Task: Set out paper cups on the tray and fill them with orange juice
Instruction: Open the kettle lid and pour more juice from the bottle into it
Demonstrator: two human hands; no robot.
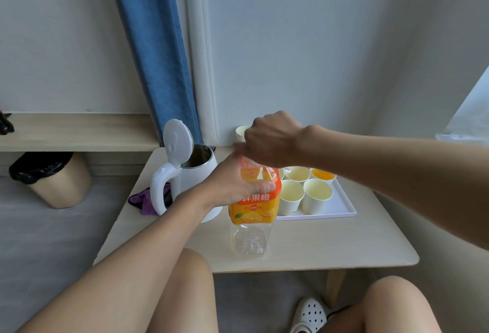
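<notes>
Left hand (238, 187) curled (right hand (270, 139) above)

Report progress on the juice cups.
Done: cups stand on the tray; the back right cup holds juice. In hand: left hand grips the bottle, right hand curled over its top. Left: two front cups look empty, but the bottle's clear base shows no juice.

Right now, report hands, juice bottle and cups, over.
Left hand grips orange-labelled clear plastic bottle, upright, lower part empty. Right hand curled round its top. White paper cups on white tray; one far cup holds juice. Open white kettle beside bottle.
</notes>
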